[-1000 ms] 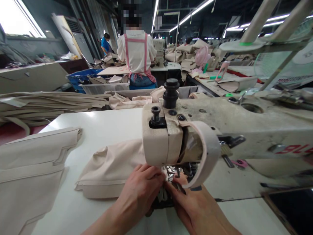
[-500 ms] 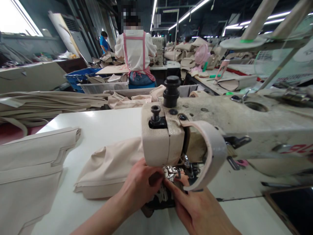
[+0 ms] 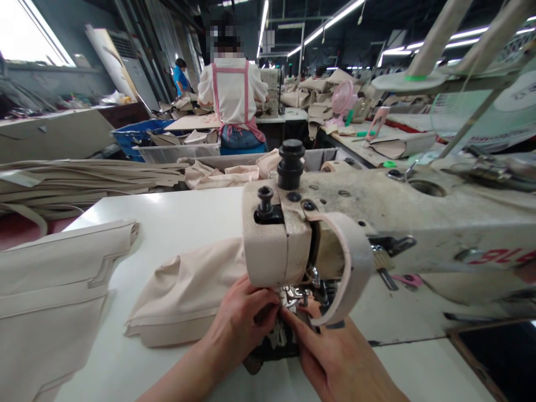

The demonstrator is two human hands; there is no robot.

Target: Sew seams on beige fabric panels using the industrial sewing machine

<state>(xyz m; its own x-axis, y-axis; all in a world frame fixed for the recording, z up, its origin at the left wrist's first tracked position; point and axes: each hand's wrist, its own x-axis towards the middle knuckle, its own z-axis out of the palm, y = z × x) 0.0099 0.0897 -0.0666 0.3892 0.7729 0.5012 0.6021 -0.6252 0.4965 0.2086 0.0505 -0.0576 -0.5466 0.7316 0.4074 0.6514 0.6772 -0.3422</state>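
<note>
Close work at a sewing machine (image 3: 435,215)

Beige fabric (image 3: 186,293) is lying left of the machine's head (image 3: 268,254). The left hand (image 3: 243,312) and right hand (image 3: 330,352) are nearly meeting beside the presser foot (image 3: 293,296); whether either is pinching anything cannot be told.

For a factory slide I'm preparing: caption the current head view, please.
Left hand and right hand close together at a sewing machine, beige fabric lying on the white table.
</note>
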